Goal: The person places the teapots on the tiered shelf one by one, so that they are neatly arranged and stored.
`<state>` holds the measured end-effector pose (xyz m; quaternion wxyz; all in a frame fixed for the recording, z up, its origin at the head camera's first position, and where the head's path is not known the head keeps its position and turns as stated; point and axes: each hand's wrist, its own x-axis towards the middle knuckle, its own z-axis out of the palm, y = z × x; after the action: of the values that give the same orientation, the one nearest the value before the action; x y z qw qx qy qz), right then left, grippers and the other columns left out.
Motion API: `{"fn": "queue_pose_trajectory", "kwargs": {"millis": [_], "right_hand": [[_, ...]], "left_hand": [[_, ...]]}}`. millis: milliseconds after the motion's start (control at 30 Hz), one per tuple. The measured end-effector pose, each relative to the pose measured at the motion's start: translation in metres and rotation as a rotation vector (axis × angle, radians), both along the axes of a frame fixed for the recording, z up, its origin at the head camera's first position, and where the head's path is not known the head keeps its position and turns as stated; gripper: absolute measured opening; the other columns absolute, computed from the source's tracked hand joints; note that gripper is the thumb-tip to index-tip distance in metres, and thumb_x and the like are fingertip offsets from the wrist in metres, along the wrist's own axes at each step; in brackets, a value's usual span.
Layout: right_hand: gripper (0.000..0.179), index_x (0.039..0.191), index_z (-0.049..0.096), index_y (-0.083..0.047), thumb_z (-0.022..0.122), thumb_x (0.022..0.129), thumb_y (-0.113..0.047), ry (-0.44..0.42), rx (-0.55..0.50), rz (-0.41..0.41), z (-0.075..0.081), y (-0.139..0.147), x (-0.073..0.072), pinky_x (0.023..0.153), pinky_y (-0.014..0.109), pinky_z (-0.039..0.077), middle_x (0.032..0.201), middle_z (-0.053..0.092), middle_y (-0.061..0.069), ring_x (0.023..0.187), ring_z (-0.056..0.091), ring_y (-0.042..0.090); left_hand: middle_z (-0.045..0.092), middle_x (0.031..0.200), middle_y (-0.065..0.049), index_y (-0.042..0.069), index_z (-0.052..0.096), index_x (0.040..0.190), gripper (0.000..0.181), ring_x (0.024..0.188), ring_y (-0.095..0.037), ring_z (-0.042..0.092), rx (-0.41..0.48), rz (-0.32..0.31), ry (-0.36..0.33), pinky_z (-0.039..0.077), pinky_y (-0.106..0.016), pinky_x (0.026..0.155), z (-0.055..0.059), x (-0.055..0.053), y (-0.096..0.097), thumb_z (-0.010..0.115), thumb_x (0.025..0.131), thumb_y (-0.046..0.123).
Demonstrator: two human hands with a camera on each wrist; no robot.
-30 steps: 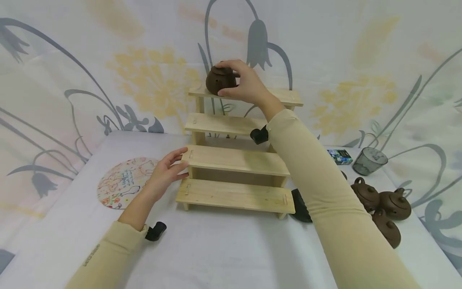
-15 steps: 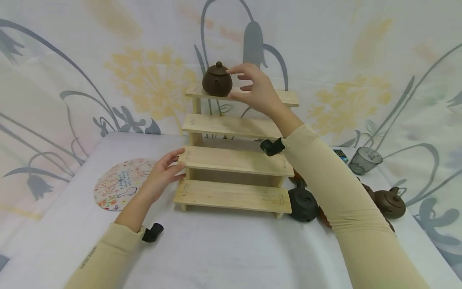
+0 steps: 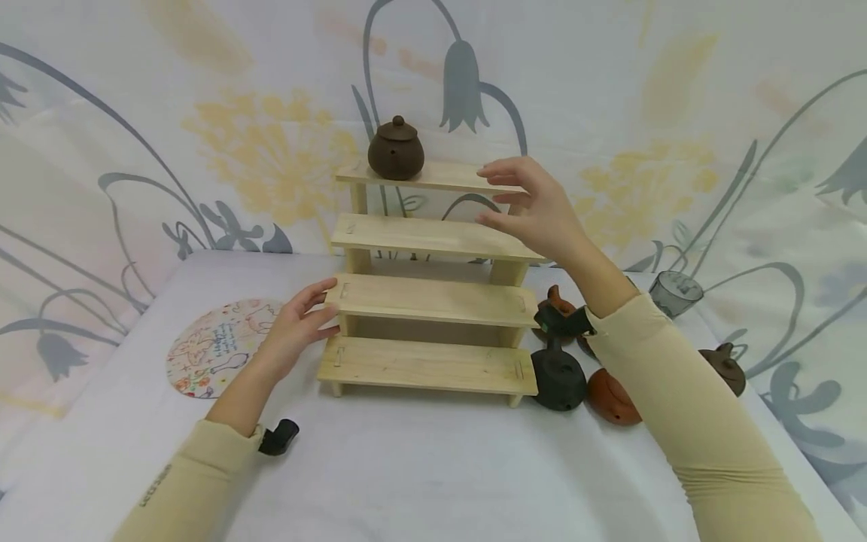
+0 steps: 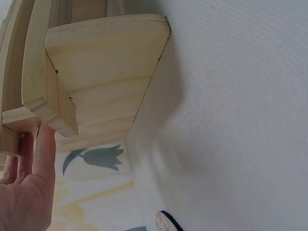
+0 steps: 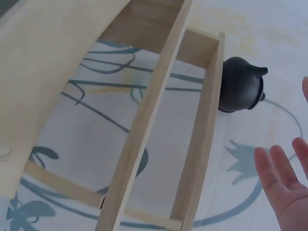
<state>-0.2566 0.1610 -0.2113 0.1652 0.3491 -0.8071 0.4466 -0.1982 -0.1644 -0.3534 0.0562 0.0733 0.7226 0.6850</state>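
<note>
A small dark brown lidded teapot [image 3: 396, 152] stands upright near the left end of the top shelf of a stepped wooden rack [image 3: 433, 301]. My right hand [image 3: 531, 207] hovers by the right end of that shelf, apart from the teapot, fingers spread and thumb below, holding nothing. In the right wrist view the teapot [image 5: 238, 84] looks nearly black on its shelf, with my fingers [image 5: 284, 178] away from it. At the rack's left side my left hand [image 3: 298, 324] touches the end of the second shelf from the bottom; the left wrist view shows its extended fingers [image 4: 45, 151] against the wood.
Right of the rack lie a black teapot [image 3: 561, 382], an orange-brown teapot [image 3: 609, 399] and a reddish-brown one [image 3: 555, 305]. My right sleeve partly covers a brown teapot [image 3: 726, 370]. A clear grey cup [image 3: 676, 292] stands behind. On the left is a round printed mat [image 3: 203, 350].
My right hand has let go of the brown teapot on the top shelf and moved right and down, away from it. My left hand stays at the rack's side.
</note>
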Motion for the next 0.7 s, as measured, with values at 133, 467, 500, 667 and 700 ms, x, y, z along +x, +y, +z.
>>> {"fn": "queue_pose_trajectory", "kwargs": {"millis": [133, 467, 500, 667, 700], "right_hand": [[0.048, 0.118, 0.055, 0.005, 0.074, 0.074, 0.007, 0.018, -0.044, 0.015, -0.004, 0.014, 0.013, 0.091, 0.032, 0.048, 0.119, 0.051, 0.007, 0.109, 0.051, 0.018], [0.045, 0.113, 0.056, 0.01, 0.069, 0.071, 0.018, 0.038, -0.065, -0.017, -0.016, 0.048, 0.043, 0.089, 0.027, 0.049, 0.121, 0.051, 0.007, 0.11, 0.05, 0.017], [0.045, 0.113, 0.056, 0.01, 0.069, 0.071, 0.02, 0.041, -0.066, -0.018, -0.018, 0.052, 0.046, 0.089, 0.026, 0.049, 0.121, 0.051, 0.005, 0.11, 0.05, 0.016], [0.05, 0.113, 0.057, 0.009, 0.069, 0.067, 0.023, 0.063, -0.07, -0.025, -0.027, 0.071, 0.059, 0.088, 0.025, 0.049, 0.121, 0.051, 0.002, 0.111, 0.049, 0.015], [0.051, 0.114, 0.057, 0.009, 0.069, 0.067, 0.024, 0.066, -0.069, -0.03, -0.03, 0.075, 0.061, 0.088, 0.025, 0.049, 0.122, 0.05, 0.002, 0.112, 0.048, 0.015]], "left_hand": [[0.031, 0.137, -0.022, 0.002, 0.027, 0.145, 0.052, 0.118, -0.031, 0.041, -0.006, 0.002, -0.001, 0.045, -0.041, 0.095, 0.0, 0.001, 0.0, 0.047, 0.098, 0.011], [0.031, 0.137, -0.02, 0.003, 0.026, 0.145, 0.052, 0.118, -0.029, 0.042, -0.015, 0.003, 0.001, 0.047, -0.037, 0.093, -0.001, 0.0, 0.0, 0.047, 0.098, 0.012], [0.031, 0.137, -0.02, 0.003, 0.026, 0.145, 0.052, 0.118, -0.028, 0.042, -0.013, 0.002, 0.002, 0.047, -0.037, 0.093, -0.001, 0.0, 0.001, 0.047, 0.098, 0.012], [0.03, 0.138, -0.02, 0.003, 0.026, 0.145, 0.052, 0.118, -0.029, 0.041, -0.015, 0.002, -0.004, 0.048, -0.036, 0.092, 0.0, 0.0, 0.001, 0.047, 0.098, 0.012], [0.03, 0.138, -0.02, 0.003, 0.026, 0.145, 0.052, 0.118, -0.029, 0.041, -0.016, 0.003, -0.003, 0.048, -0.036, 0.092, 0.0, 0.0, 0.002, 0.047, 0.098, 0.012]]}}
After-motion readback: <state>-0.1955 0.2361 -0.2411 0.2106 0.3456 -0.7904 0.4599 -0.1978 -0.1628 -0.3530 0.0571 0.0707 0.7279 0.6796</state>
